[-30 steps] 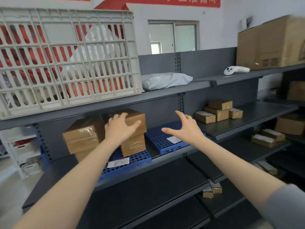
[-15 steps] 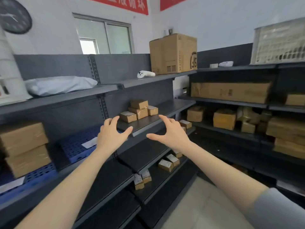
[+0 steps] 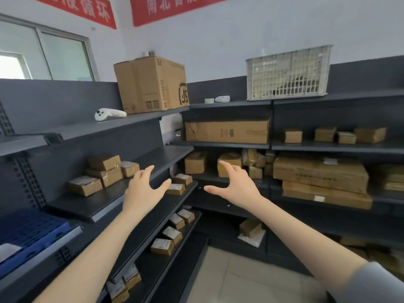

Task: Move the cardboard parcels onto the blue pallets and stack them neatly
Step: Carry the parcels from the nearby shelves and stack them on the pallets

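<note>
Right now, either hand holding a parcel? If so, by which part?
Nothing is held. The left hand and right hand are both open and empty, fingers spread in mid-air in front of the shelves, touching no parcel.

white crate [image 3: 287,73] top shelf | white controller [image 3: 109,114] left shelf | red banners [image 3: 175,7] on wall

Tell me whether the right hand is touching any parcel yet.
Apart. The head view shows the right hand open in mid-air with spread fingers closing on nothing; the parcel behind its fingertips sits further back on the shelf. The left hand is empty too.
</note>
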### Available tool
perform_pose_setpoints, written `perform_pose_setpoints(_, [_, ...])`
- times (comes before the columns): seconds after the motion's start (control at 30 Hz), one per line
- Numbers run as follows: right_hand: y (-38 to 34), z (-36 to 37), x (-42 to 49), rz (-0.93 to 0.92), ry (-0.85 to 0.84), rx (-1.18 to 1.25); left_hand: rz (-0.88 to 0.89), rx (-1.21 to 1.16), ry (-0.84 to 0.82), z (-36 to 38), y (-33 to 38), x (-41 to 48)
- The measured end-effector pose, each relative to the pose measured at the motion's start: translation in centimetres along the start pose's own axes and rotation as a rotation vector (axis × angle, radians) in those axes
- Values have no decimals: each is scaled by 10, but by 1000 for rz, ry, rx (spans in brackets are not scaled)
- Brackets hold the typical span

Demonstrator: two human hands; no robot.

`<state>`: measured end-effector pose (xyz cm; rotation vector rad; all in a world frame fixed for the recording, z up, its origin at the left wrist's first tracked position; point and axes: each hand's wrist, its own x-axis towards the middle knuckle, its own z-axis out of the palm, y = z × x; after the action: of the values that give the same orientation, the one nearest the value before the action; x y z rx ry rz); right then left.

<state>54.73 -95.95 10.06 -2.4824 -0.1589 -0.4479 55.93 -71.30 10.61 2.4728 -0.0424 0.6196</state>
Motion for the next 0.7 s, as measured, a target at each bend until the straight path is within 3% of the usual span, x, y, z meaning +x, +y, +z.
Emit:
perform_pose_setpoints(0.33, [-3, 30, 82, 89, 136, 22, 112, -32, -86, 28, -19, 114])
perform_pose_setpoints(0.7, [36, 43, 145, 162, 136, -14, 171, -62, -150, 88, -11, 180])
